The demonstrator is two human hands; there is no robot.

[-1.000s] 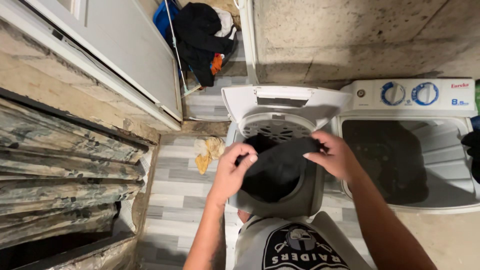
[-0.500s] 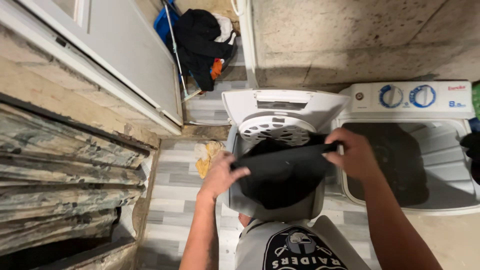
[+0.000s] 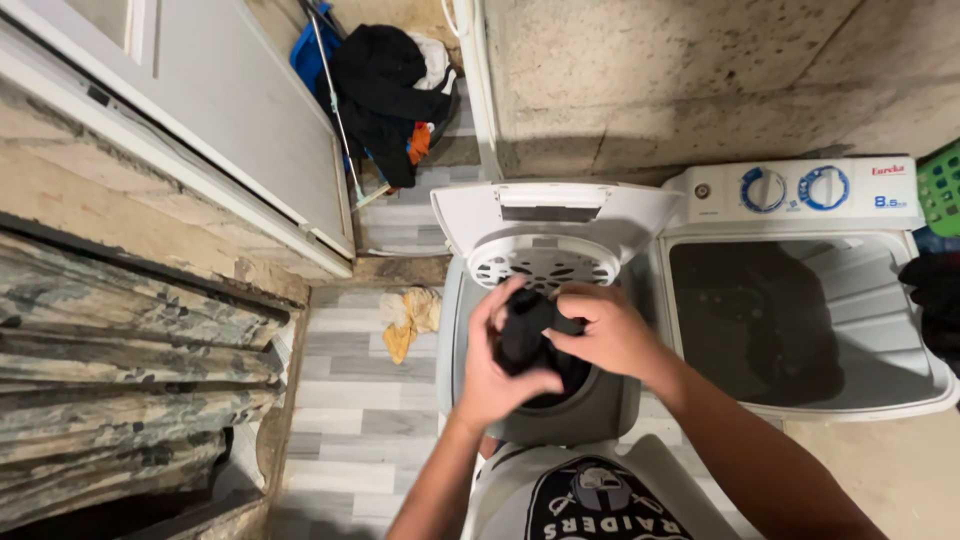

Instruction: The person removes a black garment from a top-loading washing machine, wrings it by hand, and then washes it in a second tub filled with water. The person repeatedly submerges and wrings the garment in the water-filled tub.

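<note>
A black cloth garment [image 3: 527,335], bunched into a crumpled wad, sits gripped between the left hand [image 3: 497,375] and right hand [image 3: 603,330], dangling slightly below the fingers, above the spinner tub's opening [image 3: 600,405].

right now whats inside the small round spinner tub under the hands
The grey round spinner tub holds a bunched black garment, gripped by the left hand and right hand. The tub's bottom, and anything beneath the cloth, is covered.

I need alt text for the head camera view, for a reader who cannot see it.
Seen from above, a person's left hand and right hand bunch up a black garment over the open spin tub of a white twin-tub washing machine. A yellow cloth lies on the grey plank floor nearby.
</note>
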